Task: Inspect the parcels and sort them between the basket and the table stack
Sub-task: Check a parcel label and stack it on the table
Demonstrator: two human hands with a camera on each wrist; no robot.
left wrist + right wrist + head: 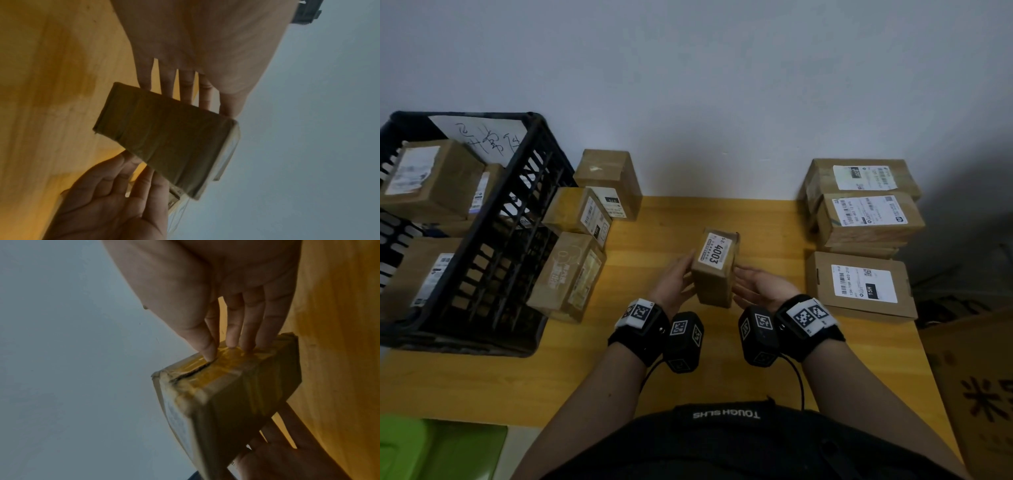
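A small cardboard parcel (716,270) with a white label reading "4003" is held up above the middle of the yellow wooden surface (756,219), clear of it, between both hands. The left hand (674,278) presses its straight fingers (186,87) against the parcel's left side, and the right hand (756,285) does the same on the right, fingertips (232,337) set on a taped end face (the tape there shows a dark split along the seam). Neither hand curls round the box; it is pinned between flat fingers.

At the left stands a black plastic basket (493,240) holding several labelled cardboard parcels (431,174) and a sheet of white paper with handwriting. Just to the right of the basket, three more brown parcels (578,260) sit in a row running from near to far, the farthest against the wall.

At the far right of the surface is a stack of labelled parcels (866,209), with a flatter labelled box (859,286) lying just nearer than it. A large cardboard carton (979,394) stands beyond the right edge, and something green (431,448) shows at the near left.
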